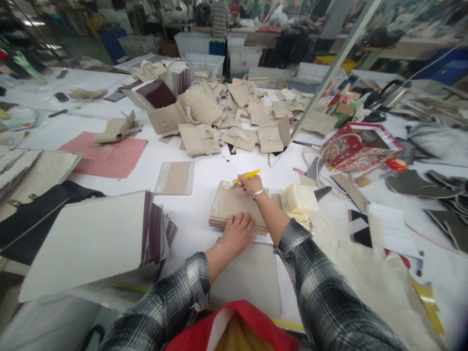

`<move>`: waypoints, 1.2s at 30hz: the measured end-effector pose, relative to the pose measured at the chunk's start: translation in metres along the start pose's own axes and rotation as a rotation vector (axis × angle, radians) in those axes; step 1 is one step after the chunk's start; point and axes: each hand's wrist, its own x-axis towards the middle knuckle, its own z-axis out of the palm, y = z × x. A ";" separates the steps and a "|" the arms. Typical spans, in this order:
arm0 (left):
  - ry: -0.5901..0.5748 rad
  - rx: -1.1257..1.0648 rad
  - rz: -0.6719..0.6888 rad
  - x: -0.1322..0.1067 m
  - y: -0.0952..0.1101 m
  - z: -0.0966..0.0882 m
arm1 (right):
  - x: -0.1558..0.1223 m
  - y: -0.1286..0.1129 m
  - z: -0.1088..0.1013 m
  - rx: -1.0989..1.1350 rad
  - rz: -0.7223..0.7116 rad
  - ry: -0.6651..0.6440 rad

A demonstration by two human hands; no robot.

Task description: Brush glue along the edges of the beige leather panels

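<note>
My right hand [250, 185] is closed around a yellow-handled brush [253, 173]. The brush's pale bristles touch the far left part of a stack of beige sheets [228, 204], where the surface looks shiny and wet. My left hand [238, 234] lies with fingers spread on the near edge of that stack. Just right of the stack sits a cream-coloured glue container [300, 199], crusted over, with a dark handle-like piece [323, 193] beside it. Under my forearms a larger grey board [248, 278] rests at the table's front edge.
At left stands a tall pile of white-faced boards [91, 234]. A clear plate with a beige piece [175, 178] lies left of the stack. Several beige pouches [204, 107] are heaped beyond. A slanted metal pole [329, 78], red box [360, 146] and phone [360, 229] are at right.
</note>
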 end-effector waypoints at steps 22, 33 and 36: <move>-0.073 0.074 0.048 0.024 -0.011 -0.021 | -0.219 0.082 -0.111 -0.736 -0.757 -0.086; 0.427 -0.342 -0.140 -0.034 0.024 -0.066 | -0.275 0.087 -0.110 0.067 -0.063 0.351; 0.536 -0.794 -0.495 -0.061 0.047 -0.079 | -0.275 0.095 -0.091 -0.008 0.016 0.273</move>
